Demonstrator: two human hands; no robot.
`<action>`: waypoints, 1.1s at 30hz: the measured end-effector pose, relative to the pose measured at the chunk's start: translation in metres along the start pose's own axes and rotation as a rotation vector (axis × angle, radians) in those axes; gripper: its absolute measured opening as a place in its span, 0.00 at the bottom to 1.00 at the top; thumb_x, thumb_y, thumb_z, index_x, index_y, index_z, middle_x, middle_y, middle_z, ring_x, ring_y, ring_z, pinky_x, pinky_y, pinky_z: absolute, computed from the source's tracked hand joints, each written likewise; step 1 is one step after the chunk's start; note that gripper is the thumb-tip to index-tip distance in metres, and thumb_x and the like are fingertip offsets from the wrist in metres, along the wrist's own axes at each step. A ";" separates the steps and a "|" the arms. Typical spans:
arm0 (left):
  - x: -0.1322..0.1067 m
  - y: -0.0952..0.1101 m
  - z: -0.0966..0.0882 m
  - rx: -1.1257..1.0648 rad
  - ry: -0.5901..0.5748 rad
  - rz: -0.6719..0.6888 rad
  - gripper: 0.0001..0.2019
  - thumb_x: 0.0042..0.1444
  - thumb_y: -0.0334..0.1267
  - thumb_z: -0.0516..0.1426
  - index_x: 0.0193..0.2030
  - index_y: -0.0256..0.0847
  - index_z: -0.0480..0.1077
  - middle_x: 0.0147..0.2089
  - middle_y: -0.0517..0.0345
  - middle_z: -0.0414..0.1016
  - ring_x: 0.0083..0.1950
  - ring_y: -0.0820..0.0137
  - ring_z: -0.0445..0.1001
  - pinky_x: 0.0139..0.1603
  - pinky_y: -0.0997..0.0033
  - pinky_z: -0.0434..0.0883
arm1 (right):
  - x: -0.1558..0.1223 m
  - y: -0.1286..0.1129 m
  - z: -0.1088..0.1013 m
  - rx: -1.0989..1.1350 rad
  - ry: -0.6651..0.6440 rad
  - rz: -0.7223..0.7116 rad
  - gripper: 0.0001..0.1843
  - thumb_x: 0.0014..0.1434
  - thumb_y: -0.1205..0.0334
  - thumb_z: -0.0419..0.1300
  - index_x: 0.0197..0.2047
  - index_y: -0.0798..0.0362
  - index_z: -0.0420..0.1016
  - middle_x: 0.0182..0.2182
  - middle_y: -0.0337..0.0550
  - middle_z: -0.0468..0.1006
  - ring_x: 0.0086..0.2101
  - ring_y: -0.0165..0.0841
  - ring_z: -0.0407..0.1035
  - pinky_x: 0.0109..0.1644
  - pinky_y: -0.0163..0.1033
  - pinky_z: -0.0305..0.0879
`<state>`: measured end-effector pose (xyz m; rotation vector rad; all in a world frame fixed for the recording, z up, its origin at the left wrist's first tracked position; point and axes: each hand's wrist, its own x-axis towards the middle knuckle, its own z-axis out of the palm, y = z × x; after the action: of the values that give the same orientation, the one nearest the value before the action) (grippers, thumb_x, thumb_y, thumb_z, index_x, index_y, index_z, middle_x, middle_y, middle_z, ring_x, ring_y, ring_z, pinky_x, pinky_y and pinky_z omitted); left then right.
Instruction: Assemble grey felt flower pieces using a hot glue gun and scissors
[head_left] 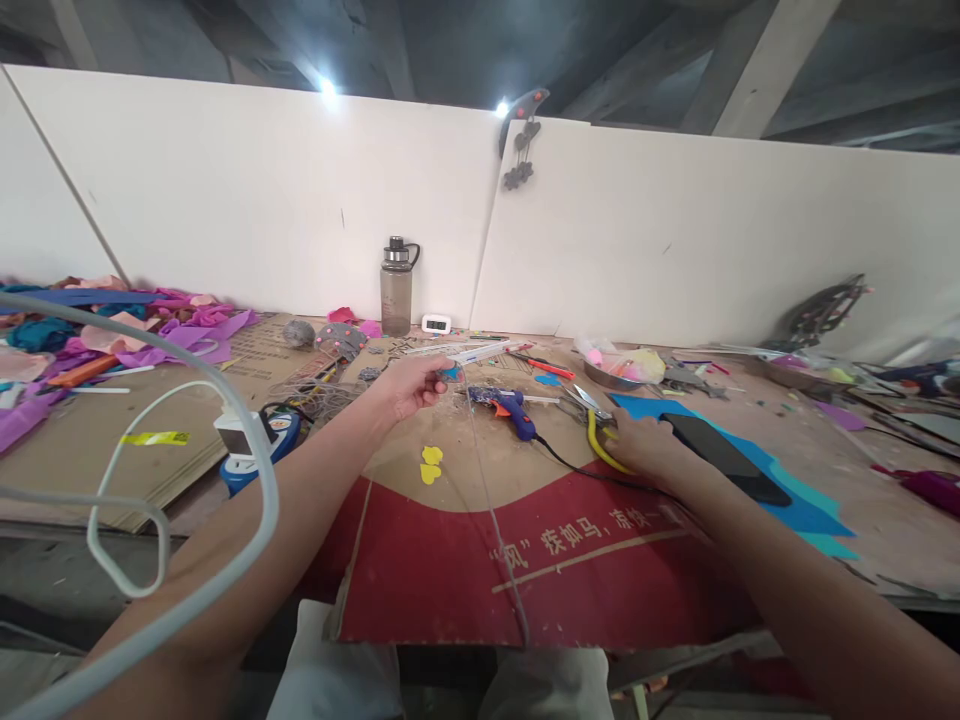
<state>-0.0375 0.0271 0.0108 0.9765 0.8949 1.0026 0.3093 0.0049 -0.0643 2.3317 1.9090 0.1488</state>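
Note:
My left hand [412, 388] is closed in a pinch over the middle of the cardboard. Between its fingertips is a small blue piece, and a thin grey cord [484, 470] runs down from there to the cardboard's front edge. On the right, my right hand [637, 442] has its fingers around the yellow handles of the scissors [592, 430], whose silver blades point away to the left. A blue glue gun [516, 415] lies between my hands. Two yellow cut-out shapes [430, 465] rest nearer to me.
Red-and-tan cardboard [555, 560] covers the work area. A phone [724, 460] lies on blue sheets [810, 500] at right. A power socket block [262, 450], a white cable [255, 430] and coloured scraps [150, 325] are at left. A bottle [396, 290] and small clock [436, 324] stand behind.

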 end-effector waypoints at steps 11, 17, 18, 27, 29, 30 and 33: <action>0.009 -0.006 -0.003 -0.042 0.046 0.005 0.04 0.48 0.26 0.61 0.26 0.32 0.69 0.23 0.57 0.70 0.16 0.84 0.60 0.12 0.85 0.52 | -0.042 -0.008 -0.036 0.627 0.471 -0.146 0.29 0.51 0.58 0.57 0.57 0.53 0.68 0.40 0.52 0.78 0.37 0.43 0.73 0.38 0.44 0.68; 0.010 0.002 -0.009 -0.119 0.146 0.048 0.04 0.50 0.24 0.60 0.27 0.31 0.69 0.22 0.57 0.69 0.17 0.84 0.61 0.14 0.86 0.56 | -0.074 -0.083 -0.072 0.757 0.475 -0.608 0.27 0.53 0.64 0.55 0.57 0.49 0.71 0.44 0.44 0.80 0.36 0.36 0.73 0.39 0.39 0.69; 0.009 0.004 -0.011 -0.128 0.156 0.059 0.04 0.50 0.24 0.59 0.26 0.32 0.68 0.22 0.58 0.68 0.17 0.84 0.60 0.13 0.86 0.56 | -0.075 -0.092 -0.075 0.746 0.456 -0.651 0.27 0.52 0.65 0.55 0.57 0.50 0.72 0.44 0.44 0.80 0.37 0.36 0.73 0.39 0.39 0.69; 0.011 0.008 -0.020 -0.055 0.194 0.124 0.06 0.48 0.29 0.61 0.26 0.34 0.67 0.19 0.64 0.63 0.16 0.83 0.58 0.12 0.85 0.51 | -0.065 -0.108 -0.060 0.795 0.401 -0.718 0.25 0.54 0.65 0.55 0.56 0.51 0.72 0.45 0.45 0.80 0.40 0.38 0.75 0.46 0.42 0.70; 0.010 0.010 -0.020 -0.076 0.204 0.185 0.07 0.47 0.31 0.62 0.27 0.34 0.67 0.21 0.63 0.65 0.17 0.83 0.59 0.13 0.85 0.51 | -0.062 -0.104 -0.055 0.793 0.463 -0.681 0.25 0.54 0.64 0.56 0.57 0.51 0.71 0.49 0.47 0.79 0.44 0.40 0.74 0.49 0.44 0.69; 0.009 0.012 -0.020 -0.106 0.190 0.220 0.07 0.47 0.31 0.63 0.27 0.35 0.67 0.21 0.62 0.66 0.17 0.83 0.59 0.13 0.85 0.51 | -0.060 -0.103 -0.053 0.763 0.495 -0.655 0.25 0.55 0.63 0.56 0.57 0.51 0.70 0.50 0.48 0.78 0.46 0.41 0.73 0.50 0.45 0.69; 0.005 0.016 -0.019 -0.202 0.123 0.258 0.08 0.47 0.31 0.63 0.26 0.35 0.65 0.22 0.63 0.67 0.18 0.84 0.59 0.13 0.86 0.50 | -0.057 -0.100 -0.049 0.594 0.595 -0.569 0.25 0.56 0.61 0.56 0.58 0.51 0.70 0.48 0.49 0.78 0.45 0.43 0.73 0.48 0.46 0.69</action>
<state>-0.0577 0.0402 0.0196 0.8797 0.7626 1.3575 0.1933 -0.0298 -0.0315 2.0466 3.2111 0.2681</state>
